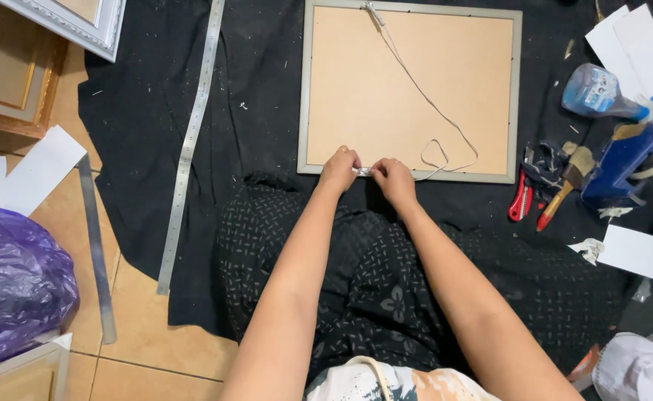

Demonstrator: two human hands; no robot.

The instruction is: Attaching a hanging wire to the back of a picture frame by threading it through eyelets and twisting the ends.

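Observation:
A picture frame (pixel 409 176) lies face down on black cloth, its tan backing board upward inside a grey rim. A white hanging cord (pixel 424 96) runs from the top edge down across the board and loops near the bottom edge. My left hand (pixel 340 168) and my right hand (pixel 394 178) meet at the middle of the frame's near rim. Both pinch a small silvery fitting (pixel 363 171) between their fingertips, where the cord's end reaches the rim.
A long steel ruler (pixel 190 141) lies on the black cloth (pixel 141 111) at the left, a second ruler (pixel 98 252) on the tiled floor. Right of the frame: red cutter (pixel 519 199), brush (pixel 568 182), blue tape dispenser (pixel 627 165), spray bottle (pixel 597 93), white cards. Purple bag (pixel 11 282) lower left, other frames upper left.

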